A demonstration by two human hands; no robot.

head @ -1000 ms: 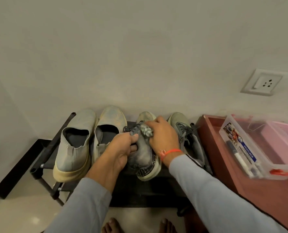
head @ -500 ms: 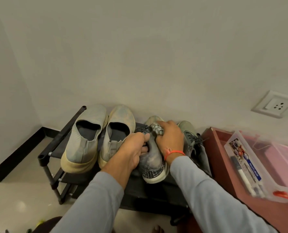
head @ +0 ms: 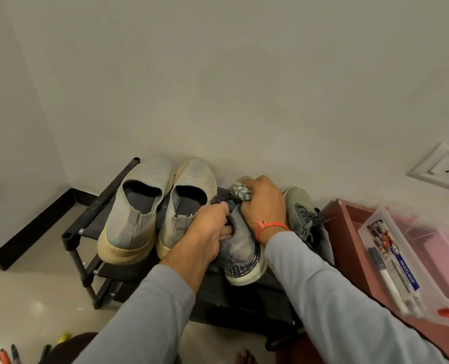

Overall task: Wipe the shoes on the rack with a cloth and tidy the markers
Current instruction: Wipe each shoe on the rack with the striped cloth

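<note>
Two hands worked one grey laced shoe (head: 240,248) on the black rack (head: 97,203). Right hand (head: 264,203) curled round a balled grey cloth (head: 240,191), pressing it to the shoe's far end near the wall. Left hand (head: 205,232) gripped the shoe's collar, fingers hooked inside the opening. Its mate (head: 303,214) sat just right, partly hidden by the right sleeve. Two pale slip-on shoes (head: 139,211) stood side by side at the rack's left. On a reddish table (head: 349,248) to the right, a clear plastic box (head: 391,258) held a marker pack and one loose white marker (head: 387,277); contents further right were cut off, and a pink basket (head: 443,248) sat beyond. Near left floor: several markers (head: 6,355), mostly cropped by the frame edge; count unclear.
</note>
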